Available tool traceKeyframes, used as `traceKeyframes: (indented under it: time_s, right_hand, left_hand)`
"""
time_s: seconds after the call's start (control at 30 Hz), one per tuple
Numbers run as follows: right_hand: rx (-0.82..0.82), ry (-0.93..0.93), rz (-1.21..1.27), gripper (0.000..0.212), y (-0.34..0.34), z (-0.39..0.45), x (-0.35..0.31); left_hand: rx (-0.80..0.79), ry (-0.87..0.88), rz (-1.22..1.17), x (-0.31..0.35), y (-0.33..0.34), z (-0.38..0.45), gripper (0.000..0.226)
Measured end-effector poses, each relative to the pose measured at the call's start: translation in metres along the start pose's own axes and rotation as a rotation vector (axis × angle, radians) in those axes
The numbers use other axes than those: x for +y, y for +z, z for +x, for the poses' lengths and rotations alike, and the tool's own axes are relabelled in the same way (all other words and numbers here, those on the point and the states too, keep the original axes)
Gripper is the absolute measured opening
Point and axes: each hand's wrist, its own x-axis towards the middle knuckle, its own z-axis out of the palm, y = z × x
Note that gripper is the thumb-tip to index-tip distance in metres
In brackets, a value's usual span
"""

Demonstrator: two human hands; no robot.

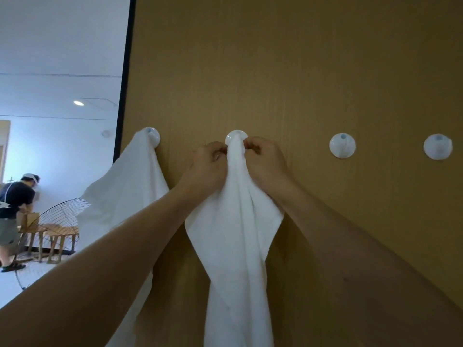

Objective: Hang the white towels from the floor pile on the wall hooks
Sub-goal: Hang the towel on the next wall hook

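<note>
Towels hang on this tan wood-grain wall (300,71), and both hands are busy at the second hook from the left (234,135). The left hand (206,164) and the right hand (265,159) have their fingers curled tight into the gathered top of a white towel (238,234), one on each side of the bunch, pinching the cloth just below the round white hook. The towel's top fold lies over the lower part of that hook, and the rest falls straight down between the two bare forearms, spreading into points at left and right before narrowing toward the bottom of the view.

One hook over to the left (153,133), another white towel (125,196) already hangs by a corner, draping down and out past the wall's dark edge; the left forearm crosses in front of it. To the right sit two more round white hooks, one near (342,146) and one farther along (438,147), both bare.

Past the wall's edge, in a bright white room, a second person (15,209) in a dark top bends over wooden stools (50,236), with the wire guard of a fan (60,221) standing in front.
</note>
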Motion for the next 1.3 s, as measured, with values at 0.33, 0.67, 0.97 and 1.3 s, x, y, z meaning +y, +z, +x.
traceKeyframes:
  time_s: [0.33,0.67,0.97,1.3]
  right_hand:
    - [0.016,-0.127,-0.515,0.038,0.004,-0.073,0.017]
    - [-0.141,0.19,-0.015,0.039,0.005,-0.132,-0.007]
    - [-0.119,0.232,-0.407,0.029,-0.029,-0.213,-0.061]
    - [-0.089,0.641,-0.972,0.061,-0.102,-0.391,-0.153]
  left_hand:
    - [-0.003,-0.052,0.29,0.012,0.018,-0.063,0.044]
    - [-0.104,-0.289,0.253,0.014,-0.004,-0.111,0.052]
    - [-0.193,0.031,0.245,0.014,-0.049,-0.164,0.048]
    - [-0.625,0.183,-0.044,0.103,-0.041,-0.3,0.048]
